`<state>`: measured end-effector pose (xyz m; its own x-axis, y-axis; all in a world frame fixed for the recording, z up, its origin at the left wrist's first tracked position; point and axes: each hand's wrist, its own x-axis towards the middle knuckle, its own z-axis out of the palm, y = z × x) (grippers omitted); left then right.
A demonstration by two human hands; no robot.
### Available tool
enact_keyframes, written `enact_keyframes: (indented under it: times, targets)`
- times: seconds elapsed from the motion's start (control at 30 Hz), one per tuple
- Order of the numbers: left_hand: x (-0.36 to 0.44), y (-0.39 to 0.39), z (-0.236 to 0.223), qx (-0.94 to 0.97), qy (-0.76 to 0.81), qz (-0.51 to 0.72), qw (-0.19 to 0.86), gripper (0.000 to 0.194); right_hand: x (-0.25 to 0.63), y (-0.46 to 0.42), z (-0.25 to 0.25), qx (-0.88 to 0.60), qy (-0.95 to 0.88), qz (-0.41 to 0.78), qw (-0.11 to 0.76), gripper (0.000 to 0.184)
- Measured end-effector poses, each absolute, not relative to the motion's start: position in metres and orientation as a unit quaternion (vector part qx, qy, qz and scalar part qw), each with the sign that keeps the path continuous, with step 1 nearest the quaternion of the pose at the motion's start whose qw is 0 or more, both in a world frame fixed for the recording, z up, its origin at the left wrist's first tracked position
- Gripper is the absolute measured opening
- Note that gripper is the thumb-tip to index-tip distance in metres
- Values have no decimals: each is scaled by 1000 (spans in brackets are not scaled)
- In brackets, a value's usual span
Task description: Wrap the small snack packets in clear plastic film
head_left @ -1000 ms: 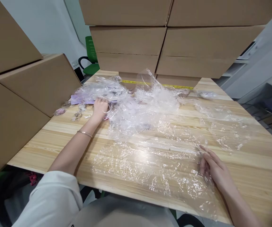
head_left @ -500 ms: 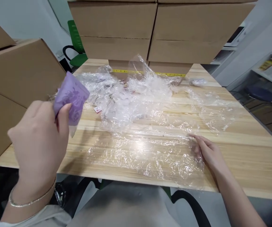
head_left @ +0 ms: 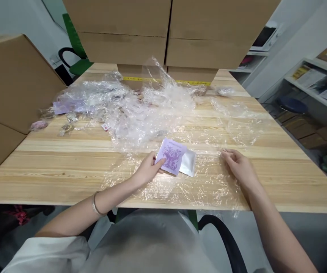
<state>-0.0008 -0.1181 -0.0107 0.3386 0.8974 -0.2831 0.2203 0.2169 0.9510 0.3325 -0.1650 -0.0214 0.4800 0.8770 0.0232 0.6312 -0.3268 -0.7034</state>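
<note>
A second earlier my left hand point(head_left: 149, 167) had been at the left part of the heap of crumpled plastic point(head_left: 135, 119); half a second after that it was raised well to the left, gripping a purple packet point(head_left: 169, 156). By this moment I had brought the packet across to the middle, in front of me and over the clear film point(head_left: 177, 195) spread along the near edge of the surface point(head_left: 49, 172). My left thumb lay across the packet's printed face, the fingers tucked behind — a firm pinch at its left edge. A silvery piece point(head_left: 188, 163) stuck out from behind it on the right; I couldn't tell whether the two were joined, or whether either touched the film beneath.

My right hand point(head_left: 241, 168) had hardly shifted on the surface: thumb and fingers together, pinching the film at its right side. To my mind that mattered — packet and film were now within reach of both hands, with the film's edge still under control.

Back at the heap's left end, another purple piece point(head_left: 62, 107) lay partly under plastic, near a small pink wrapped item point(head_left: 39, 125).
</note>
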Motion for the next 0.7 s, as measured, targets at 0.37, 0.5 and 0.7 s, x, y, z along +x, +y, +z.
enact_keyframes:
  times: [0.37,0.5,0.7]
  targets:
    - [-12,-99,-2,908,338,94,228,67,256,-178,7,-480,-857,62,176,66]
    - [-15,-97,-6,910,307,42,277,79,226,-158,-13,-427,-889,71,146,49]
    - [-34,-103,1,923,305,47,230,86,210,-172,-7,-485,-866,5,121,50]
